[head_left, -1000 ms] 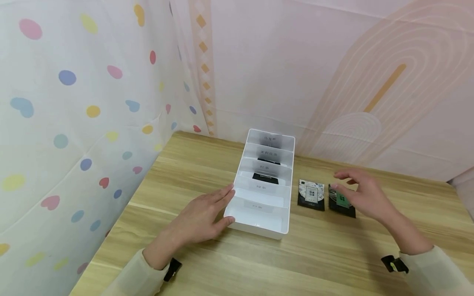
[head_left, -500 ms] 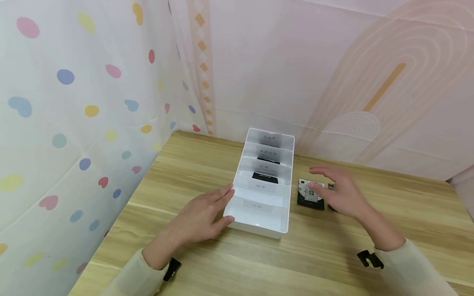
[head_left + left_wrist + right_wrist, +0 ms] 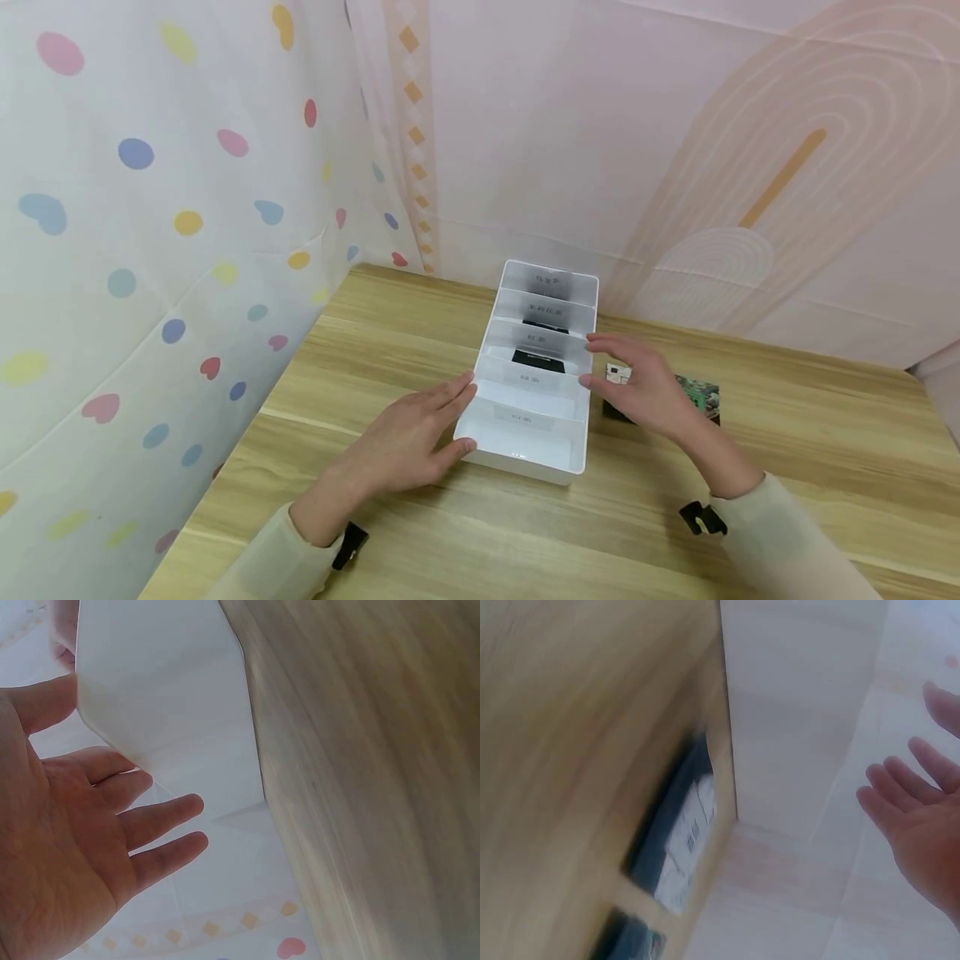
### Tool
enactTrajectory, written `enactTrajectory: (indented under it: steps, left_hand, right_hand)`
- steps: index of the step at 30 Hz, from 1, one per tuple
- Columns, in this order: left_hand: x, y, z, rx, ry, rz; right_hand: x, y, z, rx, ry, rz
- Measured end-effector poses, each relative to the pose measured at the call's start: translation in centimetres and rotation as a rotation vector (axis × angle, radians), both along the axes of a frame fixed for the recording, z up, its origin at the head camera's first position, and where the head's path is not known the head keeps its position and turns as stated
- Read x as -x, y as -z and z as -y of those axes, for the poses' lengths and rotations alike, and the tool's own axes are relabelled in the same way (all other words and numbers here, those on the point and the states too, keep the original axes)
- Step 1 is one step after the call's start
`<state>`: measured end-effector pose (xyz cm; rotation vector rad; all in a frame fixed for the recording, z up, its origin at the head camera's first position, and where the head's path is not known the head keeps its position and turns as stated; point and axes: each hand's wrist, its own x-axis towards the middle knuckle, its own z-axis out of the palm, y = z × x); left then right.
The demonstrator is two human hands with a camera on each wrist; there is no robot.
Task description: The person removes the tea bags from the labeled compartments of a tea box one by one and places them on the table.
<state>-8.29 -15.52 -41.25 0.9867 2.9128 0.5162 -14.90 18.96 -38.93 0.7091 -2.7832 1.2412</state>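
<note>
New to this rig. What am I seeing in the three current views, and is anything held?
No robot here: just a person's left hand and right hand. The head camera looks forward and down; the other two sit on the wrists, so their pictures look tilted.

On the wooden table stands a white box with five compartments, two showing dark items. To its right lie a pale packet and a green one, partly hidden by the right arm.

The left hand touches the box; the right is at its rim, contact unclear. Neither seems to grip anything.
</note>
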Motion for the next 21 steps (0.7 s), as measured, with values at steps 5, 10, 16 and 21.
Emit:
enactTrajectory:
  steps: [5,10,16,21]
  left_hand:
    - [0.0,-0.1,-0.1,-0.005,0.005,0.001]
    - [0.0,-0.1,-0.1,-0.005,0.006,-0.011]
    - [0.0,0.0,0.0,-0.005,0.004,-0.016]
    - [0.0,0.0,0.0,-0.010,-0.001,-0.012]
  right_hand:
    - [0.1,0.6,1.5,-0.001,-0.041,-0.030]
    - [0.1,1.2,2.8,-0.003,-0.064,-0.026]
    - [0.5,1.7,4.0,-0.054,-0.108,-0.035]
    - [1.0,2.2,4.9,-0.152,-0.120,-0.014]
